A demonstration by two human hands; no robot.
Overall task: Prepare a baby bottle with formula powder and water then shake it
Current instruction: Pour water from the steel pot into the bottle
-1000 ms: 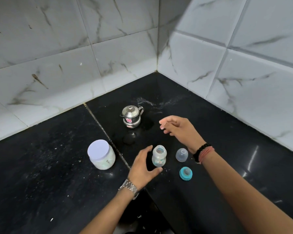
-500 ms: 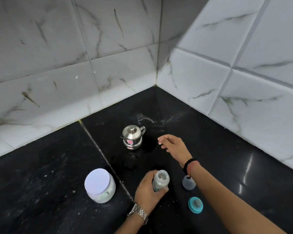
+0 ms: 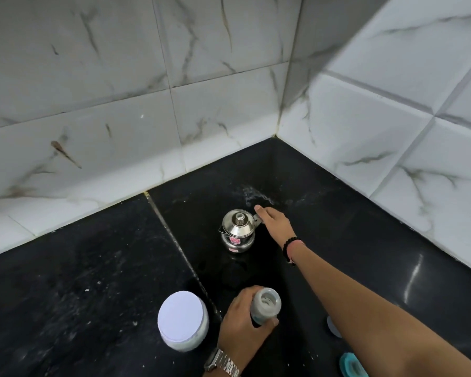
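Left grip (image 3: 242, 325) holds the baby bottle (image 3: 264, 306); right grip (image 3: 276, 221), fingers straight, touches the steel kettle (image 3: 238, 231).

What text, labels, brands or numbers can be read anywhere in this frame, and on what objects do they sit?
Red and white sticker on the steel kettle: print is there, but too small and blurred to read.
Wristwatch on the left hand: no dial or marking shows.
Baby bottle, white-lidded jar, teal bottle ring: no lettering visible.
Nothing in this frame can be read.
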